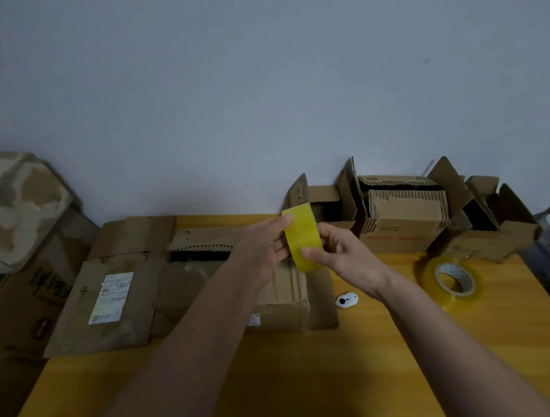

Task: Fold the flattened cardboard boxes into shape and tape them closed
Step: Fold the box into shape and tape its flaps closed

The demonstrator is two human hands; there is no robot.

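The fingers of the left hand are closed in a pinch on the upper left edge of a yellowish strip of tape, thumb tip pressed near its top corner. The right hand pinches the same strip lower down on its right edge, thumb on the face of the strip and the other fingers curled behind it. The strip hangs between the two hands, held up in the air and tilted a little, its lower end just above a cardboard box.

That box sits on the yellow wooden counter directly under the hands, its top flaps folded down, with the left forearm crossing over it. To its left, a flattened box with a white shipping label lies flat, overlapping other flat cardboard behind it.

Just right of the box under the hands, a small white cutter rests on the counter. Further right, well apart from both hands, a roll of clear tape lies on its side. Behind it, along the grey wall, several open boxes stand with flaps sticking up. At the far left edge, a large box with dark handwriting sits beside the counter, with a mottled tan covering above it.
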